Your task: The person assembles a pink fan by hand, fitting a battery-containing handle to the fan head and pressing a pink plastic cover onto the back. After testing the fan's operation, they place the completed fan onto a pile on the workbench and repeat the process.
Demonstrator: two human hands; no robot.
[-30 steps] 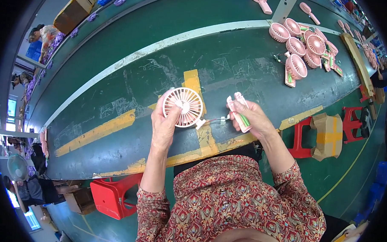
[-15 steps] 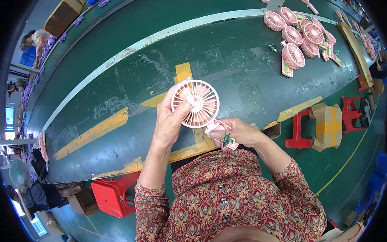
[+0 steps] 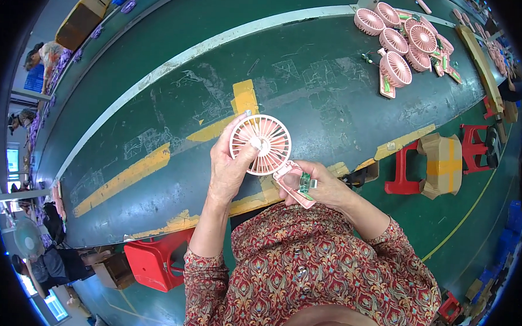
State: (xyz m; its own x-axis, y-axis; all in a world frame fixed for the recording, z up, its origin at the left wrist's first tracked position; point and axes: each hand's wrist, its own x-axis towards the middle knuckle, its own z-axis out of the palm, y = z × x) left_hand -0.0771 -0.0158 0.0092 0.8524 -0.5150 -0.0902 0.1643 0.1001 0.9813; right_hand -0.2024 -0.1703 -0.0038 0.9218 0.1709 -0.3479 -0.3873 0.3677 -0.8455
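Observation:
A pink handheld fan (image 3: 273, 141) is held over the near edge of the table, its round grille facing up. My left hand (image 3: 229, 162) is closed round the grille's left side, with the thumb pressed near the hub. Below the grille, my right hand (image 3: 320, 185) grips the fan's opened handle (image 3: 294, 187), whose inside shows. A small green circuit board (image 3: 305, 182) sits by the right thumb, partly over the handle. The right fingers under the handle are mostly hidden.
The dark green table (image 3: 176, 114) carries worn yellow tape. Several pink fans (image 3: 396, 69) with opened handles lie piled at the far right, near a wooden strip (image 3: 480, 67). Red stools (image 3: 154, 260) and a taped cardboard box (image 3: 442, 166) stand beside the table.
The fan's handle has tilted and its inside now shows more plainly between my hands. The circuit board has turned against the right thumb. The grille has shifted slightly down and left.

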